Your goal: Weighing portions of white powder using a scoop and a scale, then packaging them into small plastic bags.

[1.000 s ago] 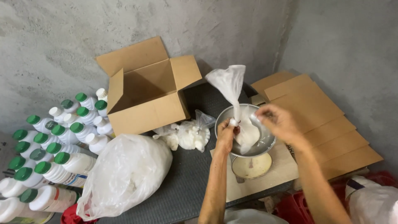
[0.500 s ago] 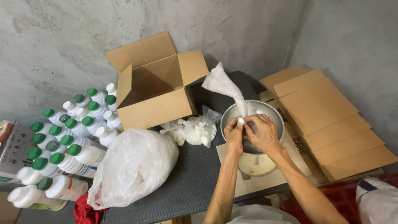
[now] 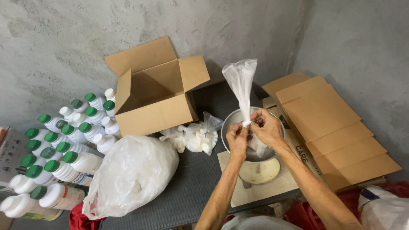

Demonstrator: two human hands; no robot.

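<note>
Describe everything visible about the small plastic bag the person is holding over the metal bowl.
The small plastic bag is thin, translucent white film. Its loose top fans upward, crinkled and empty-looking, and narrows to a twisted neck pinched between the left hand and right hand. Below the hands, the filled bottom bulges with a white substance and sits inside the metal bowl, which stands on a scale. Whether the neck is knotted cannot be told.
</note>
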